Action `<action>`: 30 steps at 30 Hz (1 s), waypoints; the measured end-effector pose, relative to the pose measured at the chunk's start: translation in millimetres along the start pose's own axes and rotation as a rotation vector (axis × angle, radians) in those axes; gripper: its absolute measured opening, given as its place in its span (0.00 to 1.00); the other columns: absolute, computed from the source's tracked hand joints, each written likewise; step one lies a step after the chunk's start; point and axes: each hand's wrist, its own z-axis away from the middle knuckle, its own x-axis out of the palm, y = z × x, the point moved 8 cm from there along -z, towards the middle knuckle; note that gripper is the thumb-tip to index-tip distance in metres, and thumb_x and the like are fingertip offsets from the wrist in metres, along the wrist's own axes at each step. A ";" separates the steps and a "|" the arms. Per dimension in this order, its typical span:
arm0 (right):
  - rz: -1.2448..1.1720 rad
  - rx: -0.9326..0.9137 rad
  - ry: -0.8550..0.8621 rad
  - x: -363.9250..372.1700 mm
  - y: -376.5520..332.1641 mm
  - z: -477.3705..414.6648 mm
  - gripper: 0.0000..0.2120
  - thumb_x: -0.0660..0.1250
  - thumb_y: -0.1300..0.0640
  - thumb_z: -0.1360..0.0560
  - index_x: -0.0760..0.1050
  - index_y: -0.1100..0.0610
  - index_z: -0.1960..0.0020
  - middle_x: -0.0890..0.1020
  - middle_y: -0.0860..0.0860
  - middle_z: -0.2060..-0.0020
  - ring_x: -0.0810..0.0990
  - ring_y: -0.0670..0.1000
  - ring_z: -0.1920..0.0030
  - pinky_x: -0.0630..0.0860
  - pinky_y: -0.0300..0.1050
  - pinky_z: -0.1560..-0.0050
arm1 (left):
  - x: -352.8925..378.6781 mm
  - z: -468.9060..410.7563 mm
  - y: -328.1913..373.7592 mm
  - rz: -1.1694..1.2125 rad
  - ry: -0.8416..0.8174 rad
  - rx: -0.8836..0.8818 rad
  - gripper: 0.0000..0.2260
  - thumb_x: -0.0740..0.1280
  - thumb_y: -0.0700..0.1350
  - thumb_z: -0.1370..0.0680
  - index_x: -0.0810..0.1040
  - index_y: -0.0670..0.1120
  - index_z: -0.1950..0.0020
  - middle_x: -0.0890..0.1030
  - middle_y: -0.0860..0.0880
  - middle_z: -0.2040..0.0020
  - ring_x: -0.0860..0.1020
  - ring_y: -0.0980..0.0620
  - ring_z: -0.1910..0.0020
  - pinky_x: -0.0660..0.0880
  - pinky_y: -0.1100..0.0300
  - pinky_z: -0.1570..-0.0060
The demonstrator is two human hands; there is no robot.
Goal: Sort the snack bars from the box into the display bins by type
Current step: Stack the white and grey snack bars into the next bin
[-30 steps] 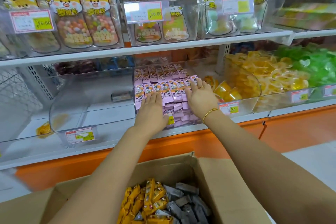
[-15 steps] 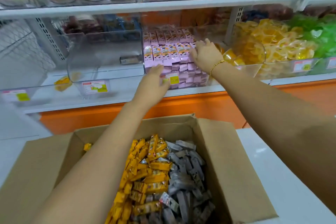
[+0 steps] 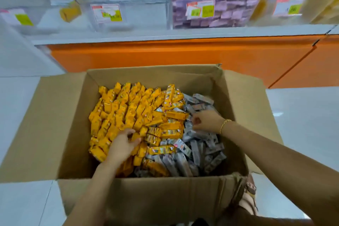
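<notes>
An open cardboard box [image 3: 60, 115] on the floor holds several yellow snack bars [image 3: 128, 108] on its left side and several grey snack bars [image 3: 200, 150] on its right. My left hand [image 3: 122, 145] is down in the yellow pile, fingers curled round yellow bars. My right hand [image 3: 206, 122] is at the edge of the grey pile, fingers curled on grey bars. On the shelf above, a clear bin [image 3: 216, 22] is packed with pink bars. Left of it stands a clear bin [image 3: 128, 20] that is nearly bare.
The orange shelf base [image 3: 174, 55] runs just behind the box. A bin of yellow sweets [image 3: 311, 11] sits at the far right. Another clear bin [image 3: 45, 22] at the left holds one yellow packet [image 3: 70, 12]. White floor tiles [image 3: 302, 115] surround the box.
Both hands have left the pink bin on the shelf and come down into the box. The view has tilted down from the shelves onto the box.
</notes>
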 end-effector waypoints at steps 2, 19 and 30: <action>-0.008 0.037 -0.187 53.8 2.8 -9.5 0.18 0.68 0.47 0.25 0.79 0.64 0.52 0.81 0.61 0.56 0.80 0.59 0.55 0.69 0.44 0.61 | 18.3 -0.6 -34.7 -0.067 -0.085 -0.113 0.22 0.72 0.48 0.26 0.73 0.43 0.34 0.76 0.43 0.36 0.74 0.44 0.37 0.68 0.56 0.40; 0.039 0.178 -0.314 125.8 -41.7 -24.6 0.20 0.73 0.46 0.29 0.73 0.58 0.47 0.77 0.53 0.59 0.75 0.50 0.63 0.75 0.44 0.64 | 12.1 24.6 -5.7 -0.026 -0.033 -0.164 0.24 0.68 0.47 0.23 0.69 0.41 0.30 0.74 0.42 0.34 0.72 0.44 0.36 0.68 0.58 0.42; 0.009 0.135 -0.408 141.9 -50.3 -16.7 0.29 0.75 0.54 0.30 0.69 0.63 0.34 0.80 0.55 0.48 0.81 0.53 0.54 0.78 0.43 0.61 | 41.2 64.4 28.5 0.098 -0.058 -0.097 0.11 0.65 0.45 0.21 0.78 0.45 0.40 0.80 0.49 0.43 0.76 0.55 0.49 0.67 0.68 0.52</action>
